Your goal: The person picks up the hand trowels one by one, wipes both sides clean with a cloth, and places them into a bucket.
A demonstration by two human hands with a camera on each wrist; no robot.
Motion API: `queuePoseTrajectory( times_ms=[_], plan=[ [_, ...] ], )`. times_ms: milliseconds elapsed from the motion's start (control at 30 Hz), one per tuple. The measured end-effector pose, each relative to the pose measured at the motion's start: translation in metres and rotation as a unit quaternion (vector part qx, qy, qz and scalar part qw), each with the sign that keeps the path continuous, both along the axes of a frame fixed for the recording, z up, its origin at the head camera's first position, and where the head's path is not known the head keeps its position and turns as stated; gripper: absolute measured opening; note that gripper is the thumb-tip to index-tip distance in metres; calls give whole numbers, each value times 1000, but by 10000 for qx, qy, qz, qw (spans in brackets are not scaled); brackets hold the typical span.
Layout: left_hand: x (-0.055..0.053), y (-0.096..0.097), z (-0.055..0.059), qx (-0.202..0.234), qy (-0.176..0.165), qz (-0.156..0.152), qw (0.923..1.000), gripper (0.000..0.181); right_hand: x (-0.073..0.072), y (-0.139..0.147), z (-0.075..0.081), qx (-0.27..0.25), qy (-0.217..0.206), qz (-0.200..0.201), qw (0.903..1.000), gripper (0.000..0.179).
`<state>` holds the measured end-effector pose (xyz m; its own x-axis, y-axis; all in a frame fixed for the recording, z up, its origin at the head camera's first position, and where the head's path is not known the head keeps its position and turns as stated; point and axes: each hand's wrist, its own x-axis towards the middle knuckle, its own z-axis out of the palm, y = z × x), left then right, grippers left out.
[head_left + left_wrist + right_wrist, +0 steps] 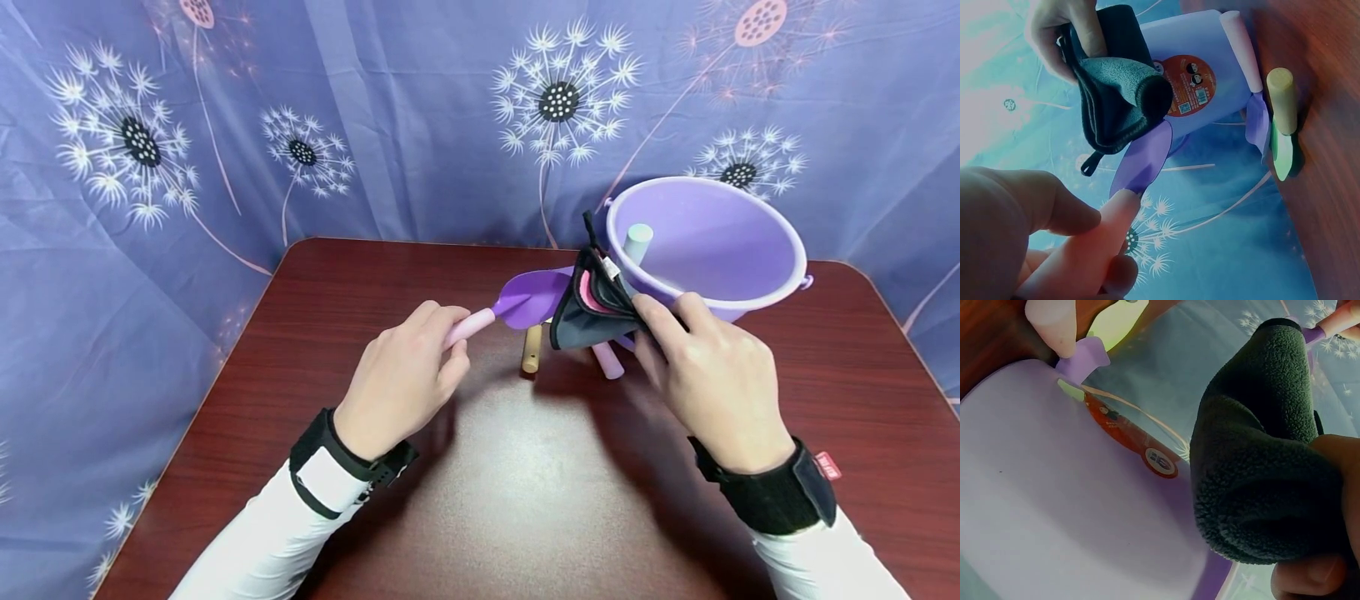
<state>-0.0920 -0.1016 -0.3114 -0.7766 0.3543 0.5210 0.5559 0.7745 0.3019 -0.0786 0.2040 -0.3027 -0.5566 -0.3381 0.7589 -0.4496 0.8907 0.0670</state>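
Note:
My left hand (401, 379) grips the pink handle of a toy shovel (531, 298), whose purple blade points up and to the right. A folded dark grey cloth (581, 323) with black edging and a hanging loop is held in my right hand (716, 379), thumb and fingers pinching its folds. In the left wrist view the cloth's lower edge meets the far end of the shovel blade (1145, 156); whether they press together I cannot tell. The right wrist view shows the cloth's fuzzy side (1260, 456), covering most of the blade.
Behind my right hand stands a purple bucket (720, 242), a pale green handle (638, 242) sticking up inside it. In front of the bucket lie a yellow-handled tool (532, 350) with a green blade and a pink-handled purple tool (607, 361). A dandelion-print curtain (420, 125) hangs behind the table.

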Motion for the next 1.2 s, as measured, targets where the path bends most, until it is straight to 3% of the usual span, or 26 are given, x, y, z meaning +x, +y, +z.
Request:
queuePoseTrajectory(
  times_ms=[300, 700, 1200],
  plan=[
    [1, 2, -2, 94, -82, -39, 9999, 26, 0, -4, -2, 176, -112, 462, 9987, 31],
    [1, 8, -7, -66, 138, -223, 9996, 22, 3, -14, 0, 655, -277, 937, 9931, 32],
    [1, 12, -9, -382, 370, -445, 9976, 23, 9, -23, 8, 761, -351, 1386, 9868, 26]
  ],
)
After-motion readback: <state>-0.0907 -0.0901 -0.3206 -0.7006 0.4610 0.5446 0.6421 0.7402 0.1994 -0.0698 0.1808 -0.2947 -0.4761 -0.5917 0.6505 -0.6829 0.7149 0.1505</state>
